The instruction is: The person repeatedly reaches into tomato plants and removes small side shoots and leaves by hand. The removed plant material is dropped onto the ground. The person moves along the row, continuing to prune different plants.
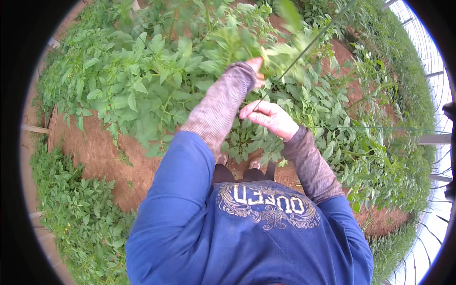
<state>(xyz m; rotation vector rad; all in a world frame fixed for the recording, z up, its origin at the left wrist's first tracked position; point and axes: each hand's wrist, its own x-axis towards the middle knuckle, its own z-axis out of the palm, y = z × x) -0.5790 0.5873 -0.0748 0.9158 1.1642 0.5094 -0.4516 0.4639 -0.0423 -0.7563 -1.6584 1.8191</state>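
Observation:
My left hand (257, 73) reaches in among blurred leafy shoots of a tomato plant (238, 44); the leaves cover most of its fingers, so its hold cannot be made out. Just below and to the right, my right hand (272, 118) pinches a thin dark string (295, 62) between thumb and fingertips. From there the string runs taut up to the upper right, in front of the foliage. Both forearms wear brownish sleeves under a blue shirt.
Dense tomato plants (131, 74) stretch across the row before me, with another row (85, 221) at the lower left. Reddish soil (139, 167) lies between them. A thin green line (374, 127) crosses the right side near a post (434, 139) and the greenhouse frame.

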